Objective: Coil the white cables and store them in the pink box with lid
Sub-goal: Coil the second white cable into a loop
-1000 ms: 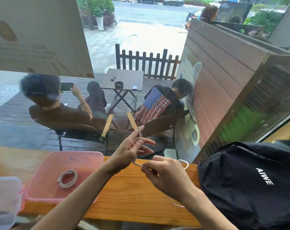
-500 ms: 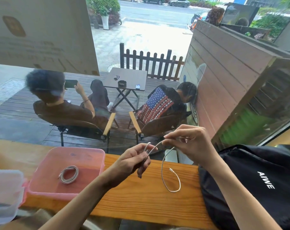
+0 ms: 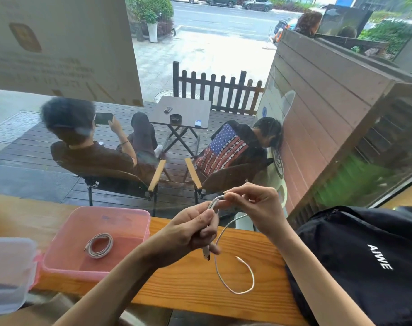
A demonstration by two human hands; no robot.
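A white cable (image 3: pixel 233 285) hangs in a loose loop over the wooden counter (image 3: pixel 186 283). My left hand (image 3: pixel 191 229) grips it near its USB plug, which points down below my fingers. My right hand (image 3: pixel 254 205) pinches the cable's top bend just to the right of the left hand. The free end curls back above the counter. To the left, the open pink box (image 3: pixel 129 215) holds one coiled white cable (image 3: pixel 99 244). Its clear lid (image 3: pixel 7 274) lies at the far left edge.
A black backpack (image 3: pixel 365 262) marked AIWE takes up the counter's right end. A glass window stands right behind the counter; beyond it, two people sit in chairs on a wooden deck by a small table.
My right hand came up off the counter to the cable's top bend beside my left hand. The slack now hangs lower as a longer loop.
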